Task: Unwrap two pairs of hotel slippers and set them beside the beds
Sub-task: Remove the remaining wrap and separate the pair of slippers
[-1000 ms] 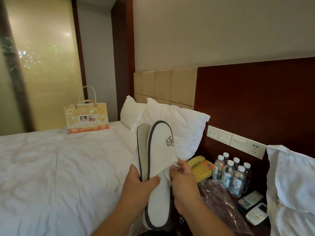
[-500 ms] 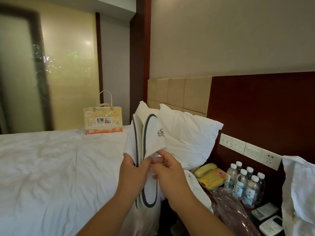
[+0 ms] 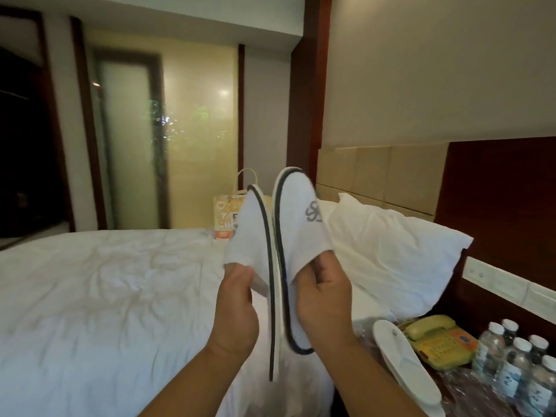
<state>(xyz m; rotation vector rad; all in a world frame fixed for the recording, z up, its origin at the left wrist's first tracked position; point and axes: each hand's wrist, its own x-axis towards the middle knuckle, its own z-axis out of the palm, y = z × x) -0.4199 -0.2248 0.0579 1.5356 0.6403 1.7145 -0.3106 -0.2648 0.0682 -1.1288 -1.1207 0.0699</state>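
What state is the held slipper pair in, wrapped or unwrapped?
Unwrapped. Left hand grips one slipper, right hand the other slipper; both show bare white cloth, no plastic.

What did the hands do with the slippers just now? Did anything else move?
A moment ago both hands held the two slippers pressed together as one stack. Now they are pulled apart: the left hand grips the left slipper and the right hand grips the right slipper, soles facing each other. The gift bag, phone and water bottles stayed put.

Dim, warm light glows through the frosted window (image 3: 195, 139); slight motion blur, edges bend wide-angle.
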